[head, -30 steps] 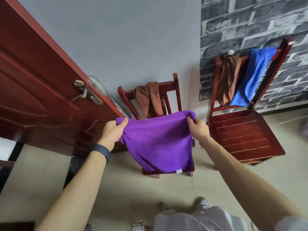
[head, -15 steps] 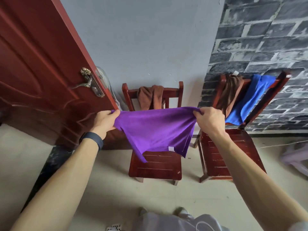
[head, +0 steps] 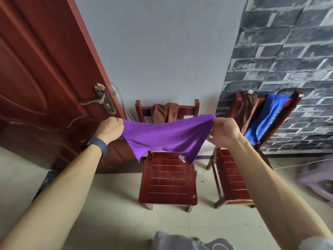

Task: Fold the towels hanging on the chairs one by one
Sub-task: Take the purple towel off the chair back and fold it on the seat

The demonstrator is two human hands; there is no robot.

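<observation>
Hands (head: 110, 129) stretch purple towel (head: 167, 136) (2 chairs (head: 167, 181) behind).

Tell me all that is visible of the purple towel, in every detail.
The purple towel is a plain, vivid violet cloth, soft and finely ribbed, with a small white tag near its lower edge. It is spread in the air between both hands: the left hand grips one top corner, the right hand pinches the other. Its top edge sags a little; the rest hangs loose and creased, lower corners pointing down. It hangs above the seat of the chair by the door, apparently without touching it.
</observation>
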